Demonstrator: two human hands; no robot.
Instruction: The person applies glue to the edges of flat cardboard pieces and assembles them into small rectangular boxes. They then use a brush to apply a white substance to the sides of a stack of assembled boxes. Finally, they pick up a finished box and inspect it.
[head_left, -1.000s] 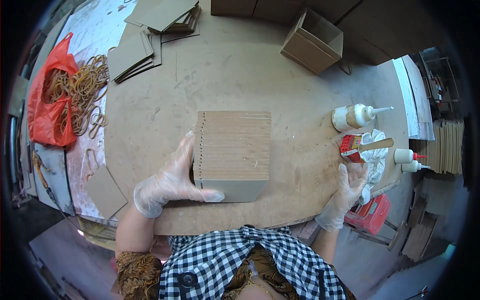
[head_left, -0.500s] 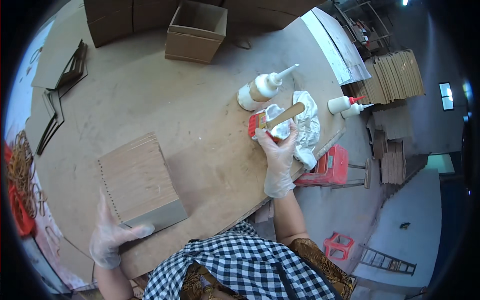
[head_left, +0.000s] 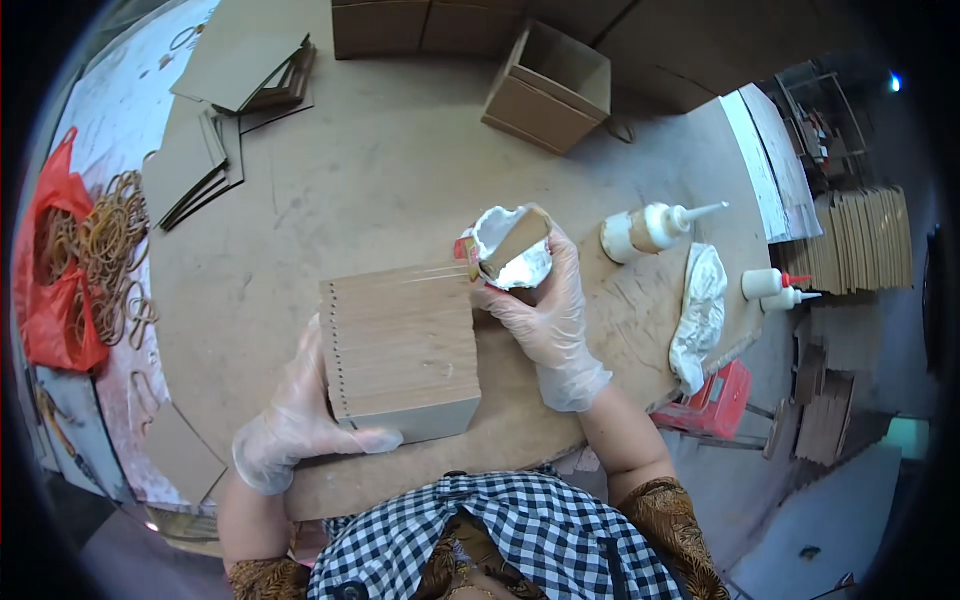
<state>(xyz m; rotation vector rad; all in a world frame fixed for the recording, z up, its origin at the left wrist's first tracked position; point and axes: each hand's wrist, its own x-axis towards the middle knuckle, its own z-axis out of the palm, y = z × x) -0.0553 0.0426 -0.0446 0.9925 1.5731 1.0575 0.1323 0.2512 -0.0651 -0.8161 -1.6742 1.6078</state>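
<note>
A tight stack of brown cardboard sheets [head_left: 400, 345] lies on edge on the round wooden table [head_left: 400, 180], just in front of me. My left hand [head_left: 300, 425], in a clear plastic glove, presses against the stack's left and near side. My right hand [head_left: 545, 310], also gloved, holds a small red tub of white glue [head_left: 505, 258] with a flat wooden stick in it, right over the stack's far right corner.
A squeeze bottle of glue [head_left: 650, 228], a white crumpled cloth [head_left: 700, 310] and two small red-tipped bottles [head_left: 775, 287] lie to the right. An open carton [head_left: 548, 88] stands at the back. Cardboard pieces [head_left: 200, 160] and a red bag with rubber bands [head_left: 70, 270] are left.
My right hand picked the glue tub up from beside the bottles and carried it left to the stack. The left hand stayed on the stack. The camera swung about.
</note>
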